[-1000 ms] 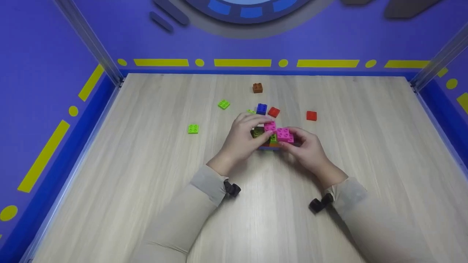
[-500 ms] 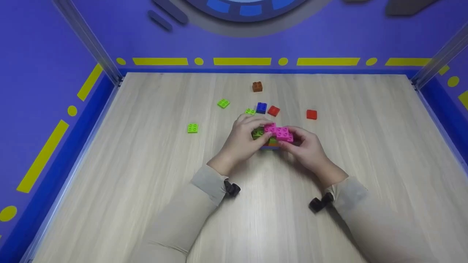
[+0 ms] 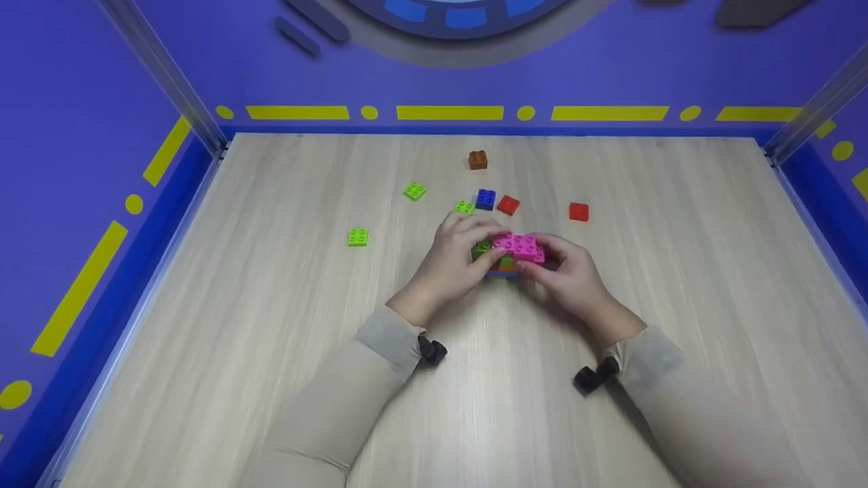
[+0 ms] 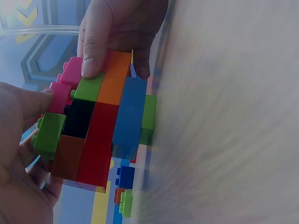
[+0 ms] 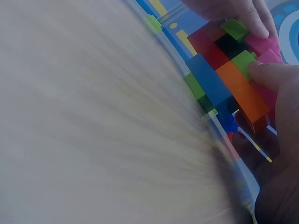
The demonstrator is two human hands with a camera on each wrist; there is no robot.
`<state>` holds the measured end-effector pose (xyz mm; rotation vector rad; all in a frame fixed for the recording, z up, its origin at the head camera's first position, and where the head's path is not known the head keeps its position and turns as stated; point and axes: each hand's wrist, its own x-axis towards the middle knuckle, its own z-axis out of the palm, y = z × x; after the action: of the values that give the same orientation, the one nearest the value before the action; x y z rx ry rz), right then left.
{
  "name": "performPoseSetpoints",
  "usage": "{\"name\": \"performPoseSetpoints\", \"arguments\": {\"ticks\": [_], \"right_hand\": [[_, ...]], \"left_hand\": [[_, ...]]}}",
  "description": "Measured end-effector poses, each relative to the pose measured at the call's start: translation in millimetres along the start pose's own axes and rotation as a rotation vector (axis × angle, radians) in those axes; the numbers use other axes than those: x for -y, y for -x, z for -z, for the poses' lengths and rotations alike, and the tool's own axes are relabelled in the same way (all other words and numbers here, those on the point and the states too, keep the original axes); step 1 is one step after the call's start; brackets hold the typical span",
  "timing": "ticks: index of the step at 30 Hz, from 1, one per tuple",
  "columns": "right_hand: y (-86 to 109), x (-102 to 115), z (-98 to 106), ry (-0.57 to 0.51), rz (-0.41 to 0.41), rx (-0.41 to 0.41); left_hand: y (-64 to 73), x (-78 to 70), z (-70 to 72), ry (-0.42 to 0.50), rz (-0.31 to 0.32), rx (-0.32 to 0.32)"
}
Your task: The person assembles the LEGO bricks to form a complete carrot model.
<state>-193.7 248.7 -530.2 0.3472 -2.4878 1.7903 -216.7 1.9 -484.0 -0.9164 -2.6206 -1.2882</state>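
Note:
In the head view, both hands meet at a block of stacked toy building bricks near the table's middle. My left hand (image 3: 451, 257) pinches a pink brick (image 4: 59, 98) between thumb and fingers, at the top of the stack, beside another pink brick (image 3: 527, 249). My right hand (image 3: 573, 274) grips the stack's right side, its thumb against a light green brick (image 4: 88, 88). Lower layers show a red brick (image 4: 98, 142), an orange brick (image 5: 243, 93), a blue brick (image 4: 131, 105) and a green brick (image 4: 148, 119) at the bottom. The fingertips behind the stack are partly hidden.
Loose bricks lie beyond and left of the hands: light green ones (image 3: 357, 237), a blue one (image 3: 485, 198), a brown one (image 3: 478, 160), and two red pieces, one nearer (image 3: 508, 205) and one farther right (image 3: 578, 211). Purple panels (image 3: 461, 88) border the wooden table (image 3: 271, 203).
My left hand has brought the pink brick down and slightly right, from just above the stack to sit close against the other pink brick. My right hand keeps its grip, nearly still.

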Motion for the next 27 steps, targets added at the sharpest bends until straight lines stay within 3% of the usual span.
{"name": "performPoseSetpoints", "arguments": {"ticks": [7, 20, 27], "right_hand": [[0.3, 0.7, 0.4, -0.001, -0.008, 0.004], [-1.3, -1.7, 0.9, 0.000, 0.003, 0.016], [-1.1, 0.3, 0.1, 0.014, -0.004, 0.016]], "left_hand": [[0.3, 1.1, -0.7, -0.017, 0.004, 0.019], [0.1, 7.9, -3.9, 0.123, 0.104, 0.015], [-0.1, 9.8, -4.5, 0.137, 0.101, -0.003]]}}
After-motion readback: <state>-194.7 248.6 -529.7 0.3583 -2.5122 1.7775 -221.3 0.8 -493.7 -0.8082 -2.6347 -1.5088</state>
